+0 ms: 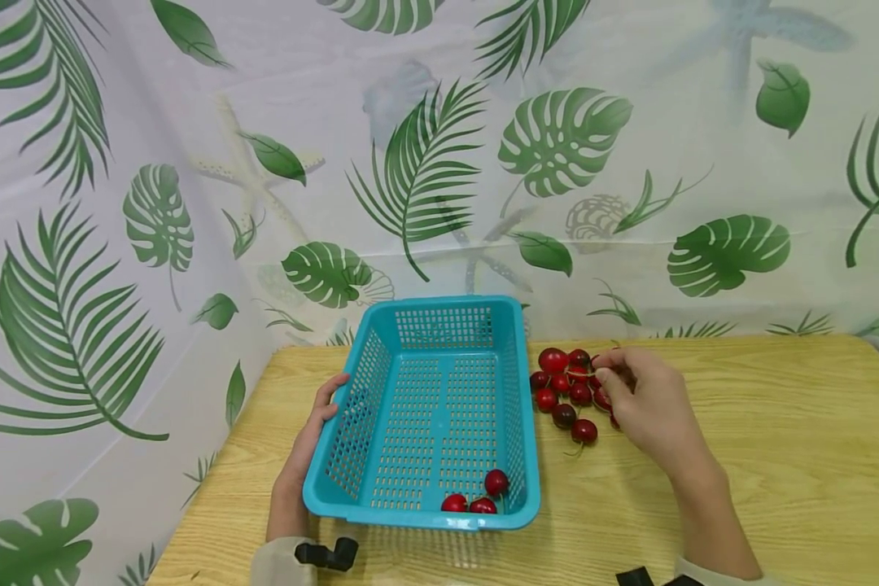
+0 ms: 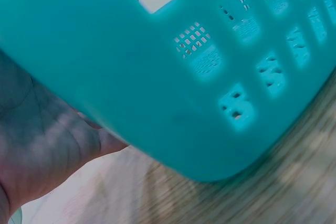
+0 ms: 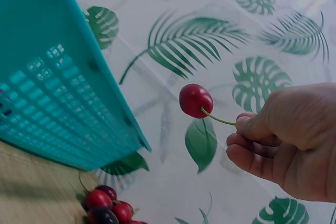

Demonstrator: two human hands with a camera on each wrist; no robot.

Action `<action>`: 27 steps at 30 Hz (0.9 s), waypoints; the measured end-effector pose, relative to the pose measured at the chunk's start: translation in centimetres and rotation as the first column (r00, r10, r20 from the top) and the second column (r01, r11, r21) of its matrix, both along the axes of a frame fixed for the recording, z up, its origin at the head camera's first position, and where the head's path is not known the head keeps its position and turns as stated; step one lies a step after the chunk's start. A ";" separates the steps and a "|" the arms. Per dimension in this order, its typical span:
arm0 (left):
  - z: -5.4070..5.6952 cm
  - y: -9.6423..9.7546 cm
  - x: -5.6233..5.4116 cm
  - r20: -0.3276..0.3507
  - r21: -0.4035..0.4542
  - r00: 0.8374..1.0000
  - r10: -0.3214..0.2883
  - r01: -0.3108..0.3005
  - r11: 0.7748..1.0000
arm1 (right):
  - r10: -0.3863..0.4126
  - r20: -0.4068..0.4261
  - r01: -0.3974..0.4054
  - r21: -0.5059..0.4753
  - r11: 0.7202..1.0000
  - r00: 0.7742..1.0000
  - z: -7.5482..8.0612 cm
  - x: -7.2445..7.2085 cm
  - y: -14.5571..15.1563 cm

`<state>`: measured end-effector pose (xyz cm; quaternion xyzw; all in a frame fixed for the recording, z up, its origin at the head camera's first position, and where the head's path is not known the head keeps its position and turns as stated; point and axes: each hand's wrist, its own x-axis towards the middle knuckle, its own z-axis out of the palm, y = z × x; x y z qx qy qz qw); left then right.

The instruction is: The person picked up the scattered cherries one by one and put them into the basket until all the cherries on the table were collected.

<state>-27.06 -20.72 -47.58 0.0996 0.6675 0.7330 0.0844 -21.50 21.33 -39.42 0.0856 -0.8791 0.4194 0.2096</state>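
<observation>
A turquoise plastic basket (image 1: 439, 518) with slotted walls stands in front of me. At its left side, my left hand (image 1: 309, 443) holds it, fingertips at the rim; in the left wrist view the palm (image 2: 39, 140) shows beside the outer wall. Three red cherries (image 1: 496, 483) lie in the basket's near right corner. My right hand (image 1: 648, 403) pinches the green stem of a red cherry (image 3: 196, 100), which hangs out in front of the fingers. Behind this cherry, to the right of the basket, a pile of red and dark cherries (image 1: 580, 394) lies on the table.
The wooden table (image 1: 798, 439) extends to both sides of the basket. Behind it hangs a white sheet (image 1: 439, 203) printed with green leaves, which also covers the left side. One cherry (image 1: 583, 431) with a stem lies at the near edge of the pile.
</observation>
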 end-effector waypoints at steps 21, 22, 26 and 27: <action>-0.1 0.0 0.0 0.002 0.005 1.000 0.019 -0.019 1.000 | 0.205 0.096 -0.220 0.180 0.959 0.974 -1.0 1.3 -9.4; -0.1 0.0 -0.1 0.000 0.006 1.000 0.021 -0.021 1.000 | 0.198 0.117 -0.218 0.195 0.956 0.973 -1.1 1.3 -9.7; -0.1 0.1 -0.3 -0.002 0.012 1.000 0.020 -0.020 1.000 | 0.168 0.166 -0.208 0.265 0.942 0.972 -1.5 1.4 -10.4; -0.1 0.1 -0.3 -0.002 0.009 1.000 0.019 -0.019 1.000 | 0.161 0.170 -0.206 0.288 0.935 0.972 -1.6 1.4 -10.5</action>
